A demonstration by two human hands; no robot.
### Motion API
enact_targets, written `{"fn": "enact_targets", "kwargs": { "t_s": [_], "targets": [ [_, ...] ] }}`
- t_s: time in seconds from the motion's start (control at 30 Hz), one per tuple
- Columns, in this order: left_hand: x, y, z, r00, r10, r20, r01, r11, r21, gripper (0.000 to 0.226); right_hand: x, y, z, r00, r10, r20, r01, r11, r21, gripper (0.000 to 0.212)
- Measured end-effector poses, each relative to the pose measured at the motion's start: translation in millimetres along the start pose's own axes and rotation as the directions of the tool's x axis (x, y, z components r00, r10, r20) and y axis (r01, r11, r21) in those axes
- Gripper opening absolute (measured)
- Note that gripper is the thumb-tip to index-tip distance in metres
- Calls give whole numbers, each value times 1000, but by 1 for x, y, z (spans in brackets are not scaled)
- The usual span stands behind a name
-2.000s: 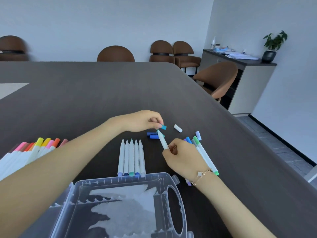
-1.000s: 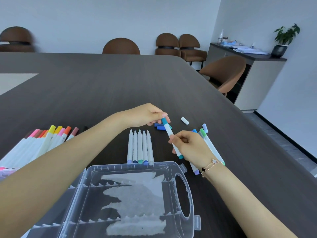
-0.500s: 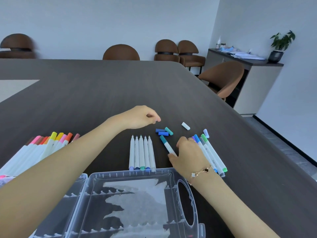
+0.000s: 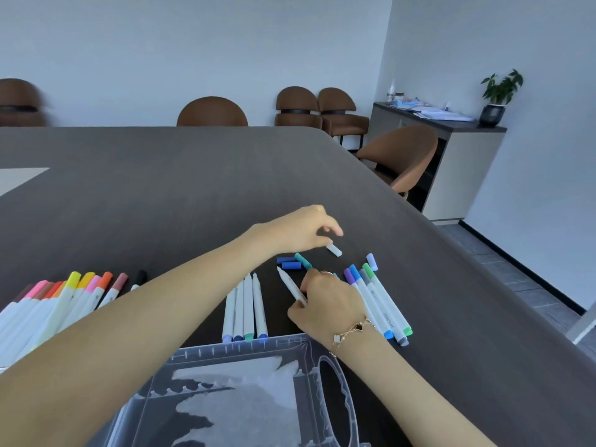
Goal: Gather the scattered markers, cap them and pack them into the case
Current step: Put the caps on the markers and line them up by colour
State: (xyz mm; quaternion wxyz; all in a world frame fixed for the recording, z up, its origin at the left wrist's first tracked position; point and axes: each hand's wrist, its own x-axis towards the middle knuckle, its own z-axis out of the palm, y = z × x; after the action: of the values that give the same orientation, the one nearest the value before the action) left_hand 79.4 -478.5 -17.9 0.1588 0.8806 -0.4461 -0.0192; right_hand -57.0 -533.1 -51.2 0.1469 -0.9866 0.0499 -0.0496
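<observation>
One dark table fills most of the view, and everything else is placed here against the clear plastic case lying at its near edge. Brown chairs stand along the wall far beyond the case, and a sideboard with a potted plant sits far off to its right. The left forearm crosses the case's left corner and hides part of the row of four uncapped white markers lying side by side, with their coloured ends just beyond the case's far rim. Left of the case a fan of capped warm-coloured markers spreads toward the table edge. Right of the case's handle, another cluster of capped markers in purple, blue, grey and green lies partly behind the right wrist, which wears a bracelet. The right hand, just beyond the case's handle, grips a white uncapped marker whose tip points away from the case. The left hand, farther out, has its fingertips curled at a white cap on the table; whether they actually pinch it cannot be told. Between the two hands lie two blue caps and a teal cap, and a pale lilac cap rests beyond the right cluster.
</observation>
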Motion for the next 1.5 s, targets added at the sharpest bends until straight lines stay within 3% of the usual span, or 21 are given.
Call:
{"fn": "enact_targets", "kwargs": {
  "t_s": [0.13,0.3,0.43,0.47,0.57,0.67,0.73,1.03,1.33,1.5],
  "targets": [
    [24,9,15,994,30,109,-48,985,166,27,2,9,2,999,39,-16,-38,998,52,27],
    [20,0,20,996,-29,88,15,988,157,12,-1,18,4,999,45,-31,-40,991,127,22],
    [-2,-16,0,978,-209,-24,200,960,-195,13,-3,24,-2,998,62,5,-58,899,433,11],
    [-10,-19,-6,958,-284,-24,259,902,-345,14,-5,25,-5,998,52,30,-60,855,515,10],
    [-43,-29,-17,897,-434,84,350,581,-735,16,-7,23,-12,990,2,138,-93,746,659,12],
    [-68,-34,-19,885,-446,131,363,487,-795,19,-10,17,-17,955,-7,296,-248,527,813,20],
    [-76,-32,-20,888,-435,150,365,466,-806,18,-12,14,-20,938,-15,346,-301,455,838,24],
    [-79,-27,-19,859,-504,84,314,391,-865,18,-17,11,-19,927,-30,373,-308,504,807,26],
    [-81,-12,-8,898,-428,100,326,495,-805,20,-17,12,-18,951,15,308,-273,502,820,24],
    [-80,-8,-1,903,-428,-20,315,695,-646,26,-15,11,-13,953,65,295,-285,521,805,26]
  ]
}}
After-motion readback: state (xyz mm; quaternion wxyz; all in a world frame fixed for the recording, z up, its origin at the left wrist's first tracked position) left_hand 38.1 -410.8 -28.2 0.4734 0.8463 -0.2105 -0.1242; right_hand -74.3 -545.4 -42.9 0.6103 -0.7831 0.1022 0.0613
